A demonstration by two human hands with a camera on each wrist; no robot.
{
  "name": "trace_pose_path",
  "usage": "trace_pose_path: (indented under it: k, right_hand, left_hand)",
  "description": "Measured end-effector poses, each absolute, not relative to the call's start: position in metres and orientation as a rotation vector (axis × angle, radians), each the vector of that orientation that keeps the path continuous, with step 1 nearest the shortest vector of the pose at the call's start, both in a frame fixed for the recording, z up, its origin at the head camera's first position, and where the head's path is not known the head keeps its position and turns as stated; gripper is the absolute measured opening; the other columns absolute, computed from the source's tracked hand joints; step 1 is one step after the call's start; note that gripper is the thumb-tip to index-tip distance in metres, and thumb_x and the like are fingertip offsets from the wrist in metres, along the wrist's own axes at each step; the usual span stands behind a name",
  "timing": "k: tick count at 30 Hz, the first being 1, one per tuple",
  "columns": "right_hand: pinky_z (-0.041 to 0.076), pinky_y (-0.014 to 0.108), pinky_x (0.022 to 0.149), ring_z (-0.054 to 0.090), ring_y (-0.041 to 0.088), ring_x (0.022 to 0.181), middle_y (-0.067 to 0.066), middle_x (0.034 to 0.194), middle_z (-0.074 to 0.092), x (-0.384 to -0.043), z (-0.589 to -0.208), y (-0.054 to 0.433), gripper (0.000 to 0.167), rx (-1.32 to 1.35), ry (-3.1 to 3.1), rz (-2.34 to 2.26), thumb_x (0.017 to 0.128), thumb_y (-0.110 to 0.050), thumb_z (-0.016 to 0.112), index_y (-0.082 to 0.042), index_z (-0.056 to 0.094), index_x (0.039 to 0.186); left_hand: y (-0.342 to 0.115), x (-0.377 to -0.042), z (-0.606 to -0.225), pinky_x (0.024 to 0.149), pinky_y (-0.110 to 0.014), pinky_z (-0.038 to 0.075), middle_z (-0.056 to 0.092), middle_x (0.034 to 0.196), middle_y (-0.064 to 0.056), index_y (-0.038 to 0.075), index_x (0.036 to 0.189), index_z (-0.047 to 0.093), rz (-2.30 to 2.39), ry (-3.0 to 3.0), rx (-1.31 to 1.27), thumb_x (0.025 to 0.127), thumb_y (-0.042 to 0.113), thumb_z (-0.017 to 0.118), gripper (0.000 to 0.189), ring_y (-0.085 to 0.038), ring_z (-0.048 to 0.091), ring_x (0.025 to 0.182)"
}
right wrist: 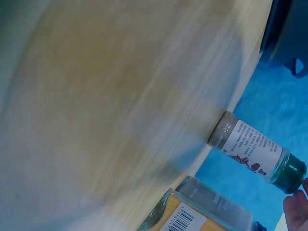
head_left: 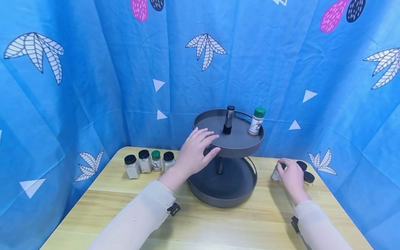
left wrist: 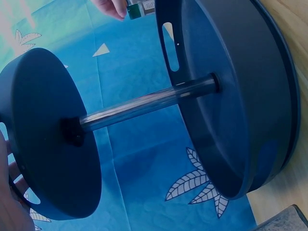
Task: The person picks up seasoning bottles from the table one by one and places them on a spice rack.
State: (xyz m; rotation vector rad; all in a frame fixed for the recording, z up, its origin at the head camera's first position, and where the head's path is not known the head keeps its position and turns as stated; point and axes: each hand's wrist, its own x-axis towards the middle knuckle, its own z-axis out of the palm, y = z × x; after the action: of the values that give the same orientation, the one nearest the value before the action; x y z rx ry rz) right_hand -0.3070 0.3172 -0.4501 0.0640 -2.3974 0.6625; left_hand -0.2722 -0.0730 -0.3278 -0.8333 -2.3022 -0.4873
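Note:
At the left front rim of the dark grey two-tier round tray stand (head_left: 232, 151) is my left hand (head_left: 195, 152), with its fingers fairly straight over the upper tier and the thumb lower, outside the rim. Some of its fingers (left wrist: 19, 185) show beside the handle slot in the left wrist view. My right hand (head_left: 293, 178) pinches the green cap of a small spice jar (right wrist: 252, 147), which stands upright on the table. Another green-capped spice jar (head_left: 256, 121) stands on the upper tier, right of the centre post (head_left: 229, 118).
Several jars stand left of the stand: black-capped ones (head_left: 132, 168) and a green-capped one (head_left: 156, 161). Beside my right hand are black-capped jars (head_left: 308, 177), one with an orange-yellow filling (right wrist: 180, 219). A blue patterned curtain (head_left: 200, 69) surrounds the wooden table (head_left: 200, 229).

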Motion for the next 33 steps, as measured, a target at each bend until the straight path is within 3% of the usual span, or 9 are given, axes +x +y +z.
trace_pose_path:
  k: [33]
  right_hand:
    - [0.043,0.065,0.097,0.057,0.051,0.111,0.03,0.115,0.065,-0.308,-0.4439,0.3214,0.02,0.13,-2.536,0.581,0.091,-0.005,0.069,0.007,0.07,0.106]
  left_hand:
    - [-0.072,-0.2732,-0.3299,0.124,-0.041,0.015,0.058,0.141,-0.003,0.02,0.137,0.062,-0.485,-2.296,-0.827,0.102,0.051,0.05,0.049,-0.022,0.041,0.141]
